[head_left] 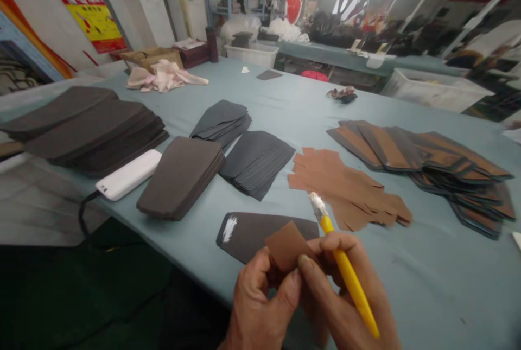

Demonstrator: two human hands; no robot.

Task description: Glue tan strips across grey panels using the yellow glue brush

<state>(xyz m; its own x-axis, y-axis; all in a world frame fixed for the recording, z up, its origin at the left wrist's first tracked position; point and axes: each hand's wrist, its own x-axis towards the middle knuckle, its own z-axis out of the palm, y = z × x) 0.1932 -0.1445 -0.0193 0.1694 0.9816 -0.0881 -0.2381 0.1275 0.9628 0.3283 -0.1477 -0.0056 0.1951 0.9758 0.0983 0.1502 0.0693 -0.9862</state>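
Observation:
My left hand (pixel 258 298) and my right hand (pixel 345 290) meet at the bottom centre, both pinching a small brown leather piece (pixel 287 245). The right hand also grips a yellow-handled glue brush (pixel 345 268), its white bristles pointing up and away. Just beyond the hands a dark grey piece (pixel 248 233) lies flat on the table, with a white glue smear at its left end. A loose pile of brown pieces (pixel 345 187) lies to the right of it.
The blue-grey table (pixel 285 106) carries stacks of dark grey pieces (pixel 181 176), (pixel 256 163), (pixel 222 119), (pixel 93 130), a row of glued brown-and-dark pieces (pixel 439 168) at right, a white power bank (pixel 128 175) with a cable, pink cloth (pixel 163 76), and bins behind.

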